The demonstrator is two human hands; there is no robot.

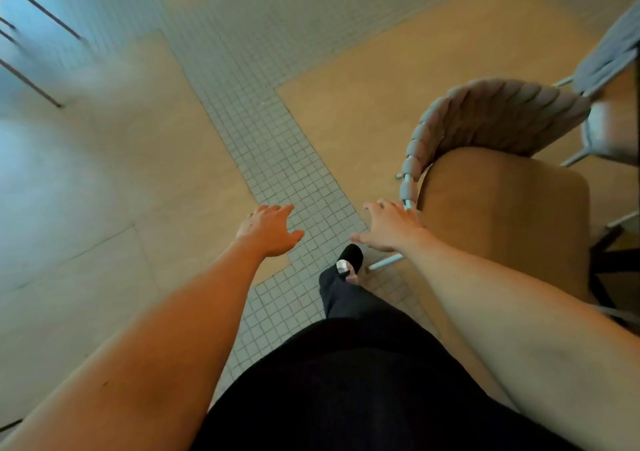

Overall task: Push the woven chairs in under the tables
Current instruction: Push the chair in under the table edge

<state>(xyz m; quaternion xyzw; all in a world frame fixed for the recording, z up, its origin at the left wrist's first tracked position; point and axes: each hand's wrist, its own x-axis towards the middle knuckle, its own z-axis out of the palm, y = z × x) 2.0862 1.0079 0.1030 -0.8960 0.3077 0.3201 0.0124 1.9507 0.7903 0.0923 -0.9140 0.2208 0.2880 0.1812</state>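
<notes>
Looking down: right hand (389, 225), fingers spread, holding nothing, beside the woven chair (485, 160) at right. Left hand (268, 231) likewise empty, over mosaic tile floor (277, 160). Best gripped by the curved backrest, pushed straight.

open floor (104, 173) left, woven chair (491, 118) right

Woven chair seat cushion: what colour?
Tan; the woven chair backrest is grey. Head view.
</notes>
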